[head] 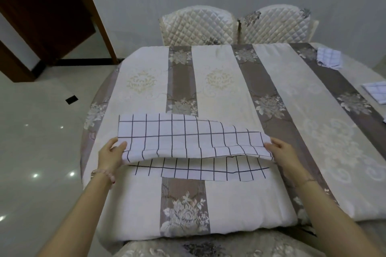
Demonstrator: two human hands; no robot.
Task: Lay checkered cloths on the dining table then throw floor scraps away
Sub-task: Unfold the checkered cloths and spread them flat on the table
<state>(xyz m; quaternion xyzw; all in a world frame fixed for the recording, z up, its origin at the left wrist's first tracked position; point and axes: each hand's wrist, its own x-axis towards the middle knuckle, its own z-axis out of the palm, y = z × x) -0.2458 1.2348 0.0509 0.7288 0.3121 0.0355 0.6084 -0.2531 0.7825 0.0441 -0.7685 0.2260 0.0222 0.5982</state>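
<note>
The pale glossy floor (pixel 41 152) fills the left side, with a dark wooden door (pixel 41 6) standing at the far left. The round worktop (pixel 146 204) takes up most of the view under a cream and brown-grey striped floral covering. Two quilted chairs stand side by side at its far edge, one left (pixel 198 25) and one right (pixel 275 25). The patterned back of a nearer chair (pixel 208 246) shows at the bottom.

The checkered cloth (pixel 188 137), white with dark grid lines, lies across the near middle of the worktop. It is folded over on itself, its upper layer raised off the lower one, which rests flat. The left hand (pixel 110 154) has the cloth's left end in its grip, thumb on top and fingers beneath. The right hand (pixel 282 152) holds the right end of the upper layer.

Well apart, at the worktop's right edge, lie a rumpled second checkered cloth (pixel 329 57) and a flatter third checkered cloth (pixel 376 92), partly cut off by the frame. A bead bracelet (pixel 102 173) circles the left wrist. A small black floor plate (pixel 71 99) sits left of the worktop.
</note>
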